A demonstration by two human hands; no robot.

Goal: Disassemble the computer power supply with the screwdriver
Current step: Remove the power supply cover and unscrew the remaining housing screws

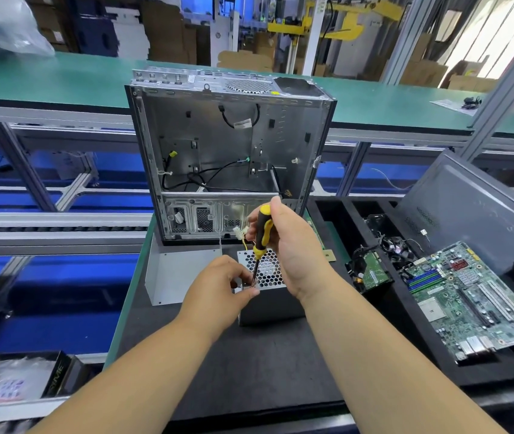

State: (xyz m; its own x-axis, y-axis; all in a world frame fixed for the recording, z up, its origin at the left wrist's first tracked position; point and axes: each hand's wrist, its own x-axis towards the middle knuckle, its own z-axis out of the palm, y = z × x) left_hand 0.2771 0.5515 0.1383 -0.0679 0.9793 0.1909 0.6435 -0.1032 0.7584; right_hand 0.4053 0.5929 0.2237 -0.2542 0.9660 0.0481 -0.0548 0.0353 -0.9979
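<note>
Screwdriver tip set at grey metal power supply [276,303] corner.
Yellow-and-black screwdriver [261,238] is gripped by right hand [293,252]; left hand [218,288] is pinched closed at tip.

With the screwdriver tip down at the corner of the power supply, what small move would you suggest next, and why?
Probably turn the screwdriver to back the screw out. The right hand grips its handle upright, the tip meets the near-left corner of the power supply beside the fan grille, and the left hand pinches that corner, seemingly steadying it. The screw itself is hidden.
</note>
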